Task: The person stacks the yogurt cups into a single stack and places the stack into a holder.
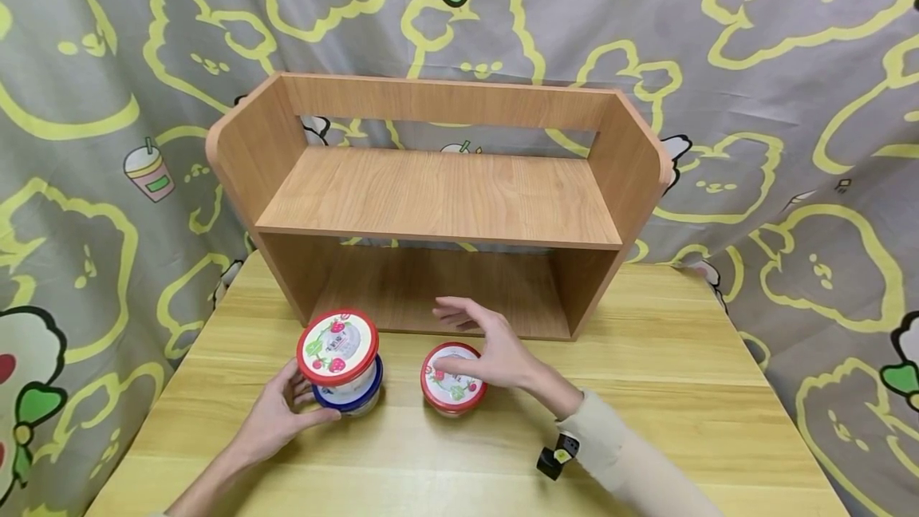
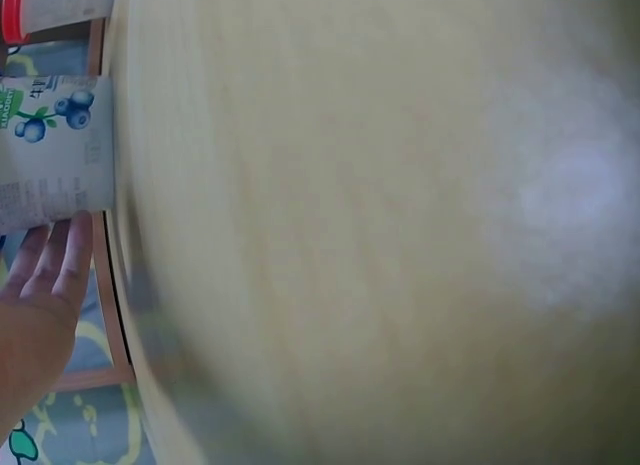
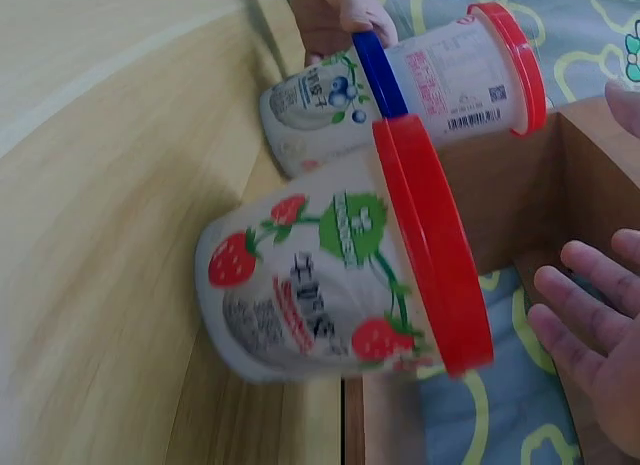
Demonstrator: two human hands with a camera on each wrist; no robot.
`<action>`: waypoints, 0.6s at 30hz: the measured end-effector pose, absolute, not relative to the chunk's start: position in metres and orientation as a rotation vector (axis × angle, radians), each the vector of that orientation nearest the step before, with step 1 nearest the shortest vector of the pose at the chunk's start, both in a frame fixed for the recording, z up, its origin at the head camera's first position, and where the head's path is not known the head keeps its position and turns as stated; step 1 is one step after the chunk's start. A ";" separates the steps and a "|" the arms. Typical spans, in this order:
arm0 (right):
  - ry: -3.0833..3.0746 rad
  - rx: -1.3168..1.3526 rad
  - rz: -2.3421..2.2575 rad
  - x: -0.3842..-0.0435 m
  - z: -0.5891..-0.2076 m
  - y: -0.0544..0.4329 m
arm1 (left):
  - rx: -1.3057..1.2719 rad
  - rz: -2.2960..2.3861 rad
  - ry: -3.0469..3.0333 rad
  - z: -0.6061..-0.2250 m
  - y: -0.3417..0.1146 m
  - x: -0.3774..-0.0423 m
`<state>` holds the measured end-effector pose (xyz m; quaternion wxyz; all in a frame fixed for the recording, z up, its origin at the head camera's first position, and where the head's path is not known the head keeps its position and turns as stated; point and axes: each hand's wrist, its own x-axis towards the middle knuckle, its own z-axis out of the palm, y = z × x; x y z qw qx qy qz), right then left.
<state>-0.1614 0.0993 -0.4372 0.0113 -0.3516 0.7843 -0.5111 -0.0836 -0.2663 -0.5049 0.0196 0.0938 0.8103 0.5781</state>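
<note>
Two tubs stand stacked on the table at the left: a blue-lidded tub [image 1: 356,404] with blueberry pictures below, a red-lidded tub [image 1: 337,345] on top. My left hand [image 1: 276,413] holds the lower tub from the left, thumb by the blue lid and fingers along its side. In the left wrist view those fingers [image 2: 45,270] lie against the printed blueberry tub [image 2: 60,150]. A second red-lidded tub [image 1: 454,389], with strawberries on its side, stands alone to the right. Over it hovers my right hand [image 1: 491,345], thumb across the lid and fingers spread apart, gripping nothing.
Behind the tubs stands a two-level wooden shelf [image 1: 438,198], its lower board close to the hands. A patterned curtain [image 1: 739,126] hangs behind and beside the wooden table [image 1: 682,373]. Near the right sleeve is a small black device [image 1: 556,457].
</note>
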 end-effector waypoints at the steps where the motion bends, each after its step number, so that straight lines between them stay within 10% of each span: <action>1: 2.455 -1.111 -1.589 -0.161 -0.438 0.103 | 0.290 1.791 2.514 -0.505 -0.266 -0.084; 18: 2.563 -1.059 -1.563 -0.156 -0.461 0.148 | 0.251 1.744 2.510 -0.502 -0.266 -0.085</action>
